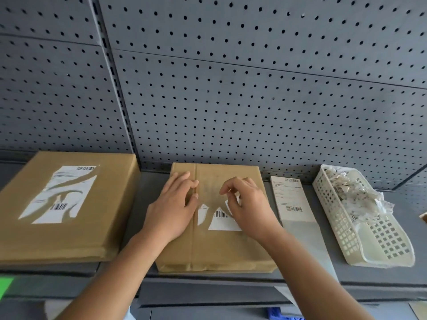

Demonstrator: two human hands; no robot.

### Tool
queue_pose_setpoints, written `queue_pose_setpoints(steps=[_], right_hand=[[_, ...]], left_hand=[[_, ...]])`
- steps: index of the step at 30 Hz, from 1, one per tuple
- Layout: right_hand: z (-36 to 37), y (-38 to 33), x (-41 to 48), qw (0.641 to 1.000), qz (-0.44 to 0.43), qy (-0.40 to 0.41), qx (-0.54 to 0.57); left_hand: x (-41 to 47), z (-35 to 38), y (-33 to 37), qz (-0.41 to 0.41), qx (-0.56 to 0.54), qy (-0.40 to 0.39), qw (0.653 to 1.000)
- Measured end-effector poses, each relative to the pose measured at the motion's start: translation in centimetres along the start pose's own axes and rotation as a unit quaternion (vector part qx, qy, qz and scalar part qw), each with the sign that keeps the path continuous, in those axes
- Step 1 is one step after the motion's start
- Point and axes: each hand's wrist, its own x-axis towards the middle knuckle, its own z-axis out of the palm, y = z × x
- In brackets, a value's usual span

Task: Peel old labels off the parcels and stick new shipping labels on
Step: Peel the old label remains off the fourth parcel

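Note:
A brown parcel [219, 245] lies on the grey shelf in front of me. Torn white remnants of an old label [221, 221] with a barcode still stick to its top. My left hand [173, 209] rests flat on the parcel's left half, fingers slightly bent. My right hand [245, 204] hovers over the label remnants with fingers curled, pinching a small white scrap [228, 205]. To the left a larger brown parcel [57, 236] carries a partly torn old label [61, 195]. A sheet of new shipping labels [292, 199] lies right of the middle parcel.
A white perforated plastic basket [379, 241] at the right holds a heap of torn label scraps. A grey pegboard wall [231, 88] rises behind the shelf. The shelf's front edge [208, 280] runs below the parcels. A green patch [5, 287] shows at the lower left.

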Motion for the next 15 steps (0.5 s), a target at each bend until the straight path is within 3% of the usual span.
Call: queue_pose_setpoints(steps=[10,15], right_hand=[[1.7,-0.9,0.1,0.998,-0.013,-0.055,0.027],[2.3,-1.0,-0.1,0.998,-0.002,-0.044,0.034]], left_hand=[[0.0,0.0,0.0,0.005,-0.002,0.003,1.0],[-0.1,-0.2,0.1,0.003,0.003,-0.001,1.0]])
